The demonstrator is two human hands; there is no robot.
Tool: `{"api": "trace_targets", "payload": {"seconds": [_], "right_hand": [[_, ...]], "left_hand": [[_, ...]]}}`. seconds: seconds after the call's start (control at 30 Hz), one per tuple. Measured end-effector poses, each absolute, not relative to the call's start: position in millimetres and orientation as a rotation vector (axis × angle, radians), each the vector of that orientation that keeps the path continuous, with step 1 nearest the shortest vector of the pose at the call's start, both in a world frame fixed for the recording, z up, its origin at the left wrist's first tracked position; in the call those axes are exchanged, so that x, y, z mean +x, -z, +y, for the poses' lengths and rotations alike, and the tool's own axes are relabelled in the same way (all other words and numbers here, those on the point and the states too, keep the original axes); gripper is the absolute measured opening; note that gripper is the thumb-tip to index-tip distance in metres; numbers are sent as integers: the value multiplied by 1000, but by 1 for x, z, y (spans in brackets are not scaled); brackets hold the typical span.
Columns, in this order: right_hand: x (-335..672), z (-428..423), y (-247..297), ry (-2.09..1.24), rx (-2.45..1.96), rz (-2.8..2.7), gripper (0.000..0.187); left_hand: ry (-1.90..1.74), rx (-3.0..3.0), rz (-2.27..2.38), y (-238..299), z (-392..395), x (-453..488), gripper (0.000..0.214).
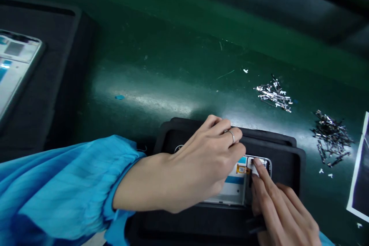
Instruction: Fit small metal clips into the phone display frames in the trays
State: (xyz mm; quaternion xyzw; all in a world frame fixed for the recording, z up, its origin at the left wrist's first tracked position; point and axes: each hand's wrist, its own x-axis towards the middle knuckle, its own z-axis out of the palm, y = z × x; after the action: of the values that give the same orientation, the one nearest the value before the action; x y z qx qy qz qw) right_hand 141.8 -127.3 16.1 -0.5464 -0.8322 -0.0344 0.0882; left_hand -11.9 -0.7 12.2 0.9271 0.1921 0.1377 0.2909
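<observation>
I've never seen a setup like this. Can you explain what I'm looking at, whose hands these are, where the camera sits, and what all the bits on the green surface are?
There is no machine here: a person works with bare hands, filmed by a camera worn on the head, looking down. The left hand, in a blue sleeve and wearing a ring, rests over a phone frame lying in a black foam tray. The right hand presses a fingertip on the frame's upper corner. Whether either hand pinches a small part, I cannot tell. On the green table lie two heaps of small metal parts. At far left, another phone frame lies in a second dark tray.
</observation>
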Motion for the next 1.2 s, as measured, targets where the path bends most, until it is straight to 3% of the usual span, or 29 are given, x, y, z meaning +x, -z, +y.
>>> {"api": "trace_targets", "payload": {"seconds": [0.27, 0.43, 0.63, 0.83, 1.2], "right_hand": [[144, -129, -17, 163, -1613, -2525, 30], [134, -123, -16, 295, -1602, -2469, 38], [125, -116, -14, 220, -1599, -2472, 37], [128, -118, -13, 187, -1611, -2456, 29], [127, -118, -14, 218, -1606, -2494, 38]], "left_hand": [[-298, 2567, 515, -11, -1, -10, 8], [-210, 2503, 561, -18, 6, -5, 16], [-13, 2405, 514, -24, 17, 1, 15], [-102, 2434, 445, -20, 20, 0, 14], [-4, 2449, 398, -25, 25, -1, 17]]}}
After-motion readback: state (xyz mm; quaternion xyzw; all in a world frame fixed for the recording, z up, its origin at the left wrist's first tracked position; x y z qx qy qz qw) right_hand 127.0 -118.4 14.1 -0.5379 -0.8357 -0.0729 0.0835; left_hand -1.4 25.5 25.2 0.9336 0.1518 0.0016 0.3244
